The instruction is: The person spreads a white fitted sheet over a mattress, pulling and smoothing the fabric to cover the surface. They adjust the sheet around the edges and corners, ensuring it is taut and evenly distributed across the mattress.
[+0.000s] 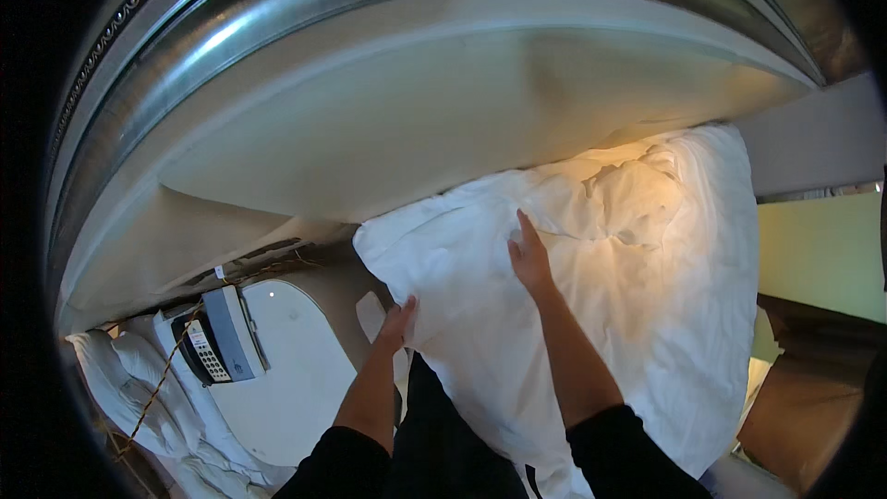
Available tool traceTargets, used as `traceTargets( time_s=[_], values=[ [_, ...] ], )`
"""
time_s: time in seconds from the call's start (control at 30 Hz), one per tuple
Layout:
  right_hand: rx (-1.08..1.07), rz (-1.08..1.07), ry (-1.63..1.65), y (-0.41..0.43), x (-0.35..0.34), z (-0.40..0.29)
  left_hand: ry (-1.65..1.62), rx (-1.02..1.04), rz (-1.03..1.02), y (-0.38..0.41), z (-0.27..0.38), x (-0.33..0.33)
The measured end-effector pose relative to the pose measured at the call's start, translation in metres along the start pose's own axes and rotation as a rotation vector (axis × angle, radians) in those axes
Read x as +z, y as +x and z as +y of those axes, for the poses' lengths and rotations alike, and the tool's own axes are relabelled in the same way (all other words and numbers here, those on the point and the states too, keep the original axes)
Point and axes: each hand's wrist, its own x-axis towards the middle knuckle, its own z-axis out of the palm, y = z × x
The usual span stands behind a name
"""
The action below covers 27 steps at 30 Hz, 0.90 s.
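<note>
A bed with a puffy white duvet (pixel 485 353) lies before me, creased and warmly lit towards the far right. My left hand (pixel 396 326) is at its left edge, with the thumb side over the cloth and the other fingers partly hidden; it appears to pinch that edge. My right hand (pixel 532 256) is over the middle of the duvet, index finger pointing away and thumb apart, with nothing in it. Whether the right palm presses on the cloth cannot be seen.
Left of me, a white rounded table (pixel 291 388) carries a black telephone (pixel 201 350) and a grey-blue folder (pixel 229 333). White pillows (pixel 149 388) lie beyond it. A cream padded headboard (pixel 443 111) curves across the far side. At right are a pale green panel (pixel 821 253) and a brown surface (pixel 811 409).
</note>
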Motion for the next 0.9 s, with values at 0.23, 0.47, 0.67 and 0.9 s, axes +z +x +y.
traceTargets(
  time_s=[0.23, 0.47, 0.67, 0.9],
  values=[
    [0.275, 0.09, 0.095, -0.295, 0.021, -0.028, 0.68, 0.361, -0.047, -0.052, -0.016, 0.018],
    [0.651, -0.182, -0.153, -0.561, 0.064, 0.047, -0.232, 0.14, -0.417, -0.158, 0.019, 0.042],
    [1.368, 1.107, 1.892, -0.555, 0.031, 0.024, -0.203, 0.242, -0.55, -0.254, 0.026, 0.024],
    [0.277, 1.055, 1.234, -0.673, 0.014, 0.044, 0.232, 0.659, -0.213, -0.333, 0.02, 0.092]
  ],
)
